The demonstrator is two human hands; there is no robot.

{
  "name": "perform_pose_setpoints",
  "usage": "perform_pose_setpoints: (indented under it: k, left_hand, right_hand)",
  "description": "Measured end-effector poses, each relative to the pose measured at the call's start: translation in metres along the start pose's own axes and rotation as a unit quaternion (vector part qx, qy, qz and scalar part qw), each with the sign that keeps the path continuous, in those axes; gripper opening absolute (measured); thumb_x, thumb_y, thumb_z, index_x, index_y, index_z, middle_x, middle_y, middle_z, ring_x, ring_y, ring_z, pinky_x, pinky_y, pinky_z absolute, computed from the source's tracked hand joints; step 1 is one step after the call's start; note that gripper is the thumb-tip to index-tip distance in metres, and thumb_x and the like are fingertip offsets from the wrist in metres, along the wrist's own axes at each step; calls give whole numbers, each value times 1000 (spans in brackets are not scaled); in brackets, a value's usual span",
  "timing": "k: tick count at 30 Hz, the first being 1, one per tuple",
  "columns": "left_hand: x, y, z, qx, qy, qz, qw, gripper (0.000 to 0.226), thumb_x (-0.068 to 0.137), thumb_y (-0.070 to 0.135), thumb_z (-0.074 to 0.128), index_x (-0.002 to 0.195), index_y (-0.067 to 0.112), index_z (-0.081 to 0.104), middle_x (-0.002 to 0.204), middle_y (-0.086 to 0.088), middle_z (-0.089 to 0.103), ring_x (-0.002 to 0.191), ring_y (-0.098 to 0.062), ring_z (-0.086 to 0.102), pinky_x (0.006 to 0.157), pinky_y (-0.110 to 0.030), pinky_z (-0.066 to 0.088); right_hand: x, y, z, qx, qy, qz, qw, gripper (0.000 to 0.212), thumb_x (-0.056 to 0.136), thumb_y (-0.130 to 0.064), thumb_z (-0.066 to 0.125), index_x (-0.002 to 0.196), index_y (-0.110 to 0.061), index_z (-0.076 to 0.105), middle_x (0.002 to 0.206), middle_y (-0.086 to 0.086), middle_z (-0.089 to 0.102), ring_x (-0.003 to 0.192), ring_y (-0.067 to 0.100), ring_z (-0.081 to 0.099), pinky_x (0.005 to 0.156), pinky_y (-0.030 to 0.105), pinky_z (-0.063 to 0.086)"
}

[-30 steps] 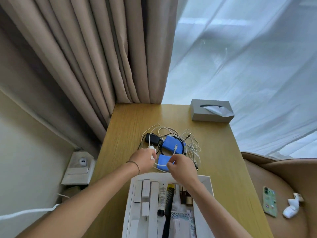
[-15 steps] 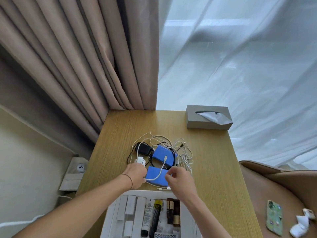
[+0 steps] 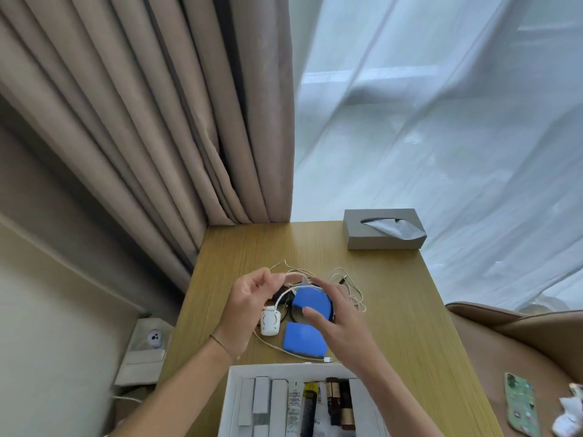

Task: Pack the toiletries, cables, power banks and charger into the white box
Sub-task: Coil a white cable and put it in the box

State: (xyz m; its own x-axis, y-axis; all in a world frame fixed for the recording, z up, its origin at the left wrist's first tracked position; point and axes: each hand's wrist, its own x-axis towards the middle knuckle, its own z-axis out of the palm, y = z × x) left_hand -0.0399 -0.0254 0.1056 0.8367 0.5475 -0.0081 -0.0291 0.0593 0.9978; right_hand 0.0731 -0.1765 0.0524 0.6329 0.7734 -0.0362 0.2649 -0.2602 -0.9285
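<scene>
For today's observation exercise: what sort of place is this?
Probably a hotel room or bedroom: a wooden desk by heavy drapes and sheer curtains, with a tissue box.

Left hand (image 3: 252, 298) has risen off the tabletop (image 3: 410, 310), lifting the white cable (image 3: 285, 293) with its charger (image 3: 270, 323) dangling; right hand (image 3: 337, 320) has opened, fingers spread over a blue power bank (image 3: 310, 302).

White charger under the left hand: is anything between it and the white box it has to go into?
No object blocks the table between the charger and the white box. However, its cable is pinched in the left hand and runs into the cable tangle.
</scene>
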Motion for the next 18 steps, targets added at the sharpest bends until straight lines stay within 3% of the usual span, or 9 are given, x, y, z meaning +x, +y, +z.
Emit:
perform_pose_setpoints:
  k: [4,5,7,8,10,12,14,16,18]
  left_hand:
    - [-12,24,-8,-44,56,32,997,28,88,36,62,65,22,66,109,-15,68,103,-29,60,100,-49,48]
    - [-15,30,-11,-17,87,56,995,30,85,38,62,59,23,61,105,-12,66,97,-24,58,96,-44,49]
    - [-20,40,-16,37,128,110,985,35,83,39,62,52,25,52,100,2,63,83,-9,55,77,-18,47]
    - [-22,44,-19,52,143,127,980,36,83,38,61,51,26,50,99,6,61,78,-4,53,70,-11,44]
    - [-25,51,-28,69,158,140,975,37,84,37,60,50,27,51,105,12,65,77,-1,55,67,-8,44]
    - [-28,56,-41,71,148,146,975,35,86,35,57,52,27,55,109,12,70,79,-2,58,76,-7,44]
    - [-32,64,-51,36,133,141,980,31,92,33,53,71,15,68,92,3,71,82,-10,58,95,-16,41]
    - [-33,72,-59,-49,114,145,982,38,100,26,46,66,9,51,99,-15,72,106,-26,65,107,-38,38]
    - [-35,83,-65,-155,102,139,973,37,104,24,41,70,11,45,96,-22,68,111,-43,64,106,-50,43]
  right_hand:
    - [0,-28,16,25,-37,-41,998,67,85,-65,60,146,-56,33,146,-40,38,136,-17,32,102,13,32]
    - [2,-35,20,21,-38,-52,998,66,86,-64,60,146,-55,34,148,-35,38,137,-16,32,103,13,31]
    - [6,-49,29,16,-10,-71,997,57,88,-59,60,141,-51,42,147,-28,43,135,-13,36,103,13,30]
    - [8,-55,33,19,17,-79,997,52,88,-55,61,138,-50,45,144,-28,47,132,-14,38,101,12,31]
    - [12,-64,40,22,60,-82,995,49,88,-45,64,134,-46,48,138,-28,50,127,-18,39,96,10,33]
    - [15,-69,46,14,45,-77,996,56,87,-39,67,138,-44,46,139,-28,49,128,-19,37,96,8,31]
    - [19,-68,53,-9,-25,-59,998,65,86,-30,72,143,-42,44,141,-27,48,130,-14,39,100,10,32]
    - [23,-61,63,-70,-92,-46,992,63,84,-21,74,139,-39,51,133,-24,57,124,-8,48,101,16,40]
    - [26,-51,73,-139,-126,-43,981,42,84,-19,72,123,-35,66,114,-22,68,109,-5,59,94,20,49]
